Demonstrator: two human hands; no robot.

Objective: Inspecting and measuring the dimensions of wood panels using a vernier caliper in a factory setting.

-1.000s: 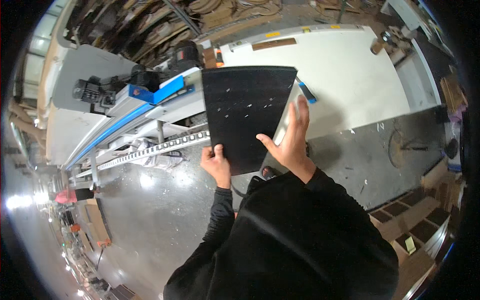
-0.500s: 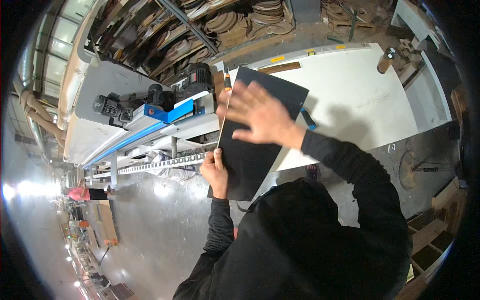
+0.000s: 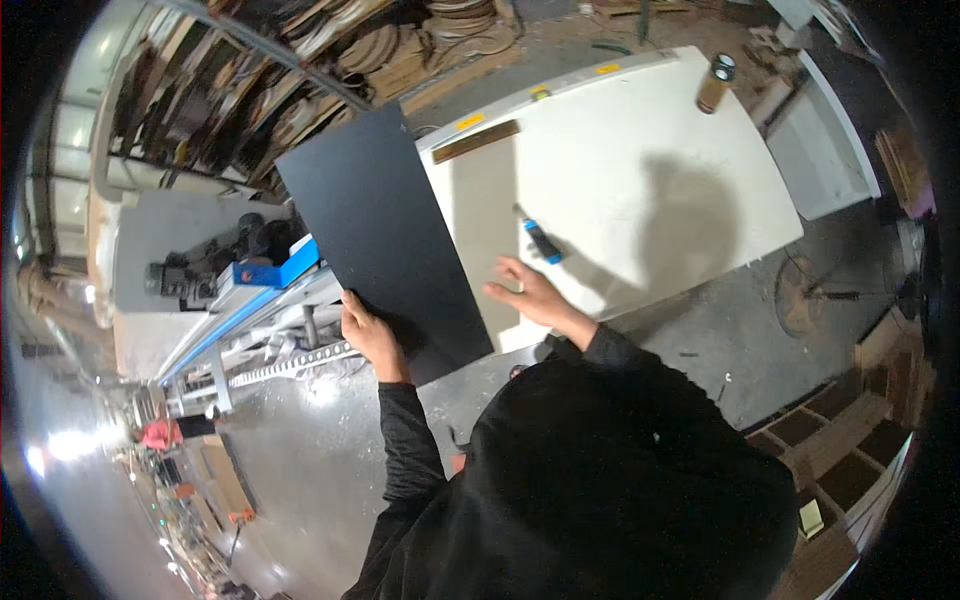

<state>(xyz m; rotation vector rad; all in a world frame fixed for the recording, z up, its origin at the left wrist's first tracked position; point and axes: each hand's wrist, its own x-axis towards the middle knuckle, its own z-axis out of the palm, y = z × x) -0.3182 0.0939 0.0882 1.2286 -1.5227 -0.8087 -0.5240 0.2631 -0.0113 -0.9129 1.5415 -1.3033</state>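
Note:
A black rectangular panel [image 3: 385, 230] is held up and tilted over the left end of a white work surface [image 3: 620, 190]. My left hand [image 3: 375, 342] grips its lower left edge, thumb on the black face and the other fingers hidden behind. My right hand [image 3: 540, 300] is off the panel, to its right, above the near edge of the work surface. Its fingers are loosely bent and apart, with nothing visible between them. Just beyond that hand lies a hand tool [image 3: 541, 243] with a blue and black handle; its exact kind is unclear.
A spirit level [image 3: 540, 93] runs along the far edge, with a brown wooden strip [image 3: 476, 141] beside it. A can [image 3: 715, 83] stands at the far right corner. Machinery with a blue rail [image 3: 225, 325] is on the left. A person [image 3: 165, 432] stands far off.
My right hand has come off the panel's face, moving down and to the right. The panel has turned and shifted left, uncovering the blue-handled tool. The orange-handled tool is no longer visible.

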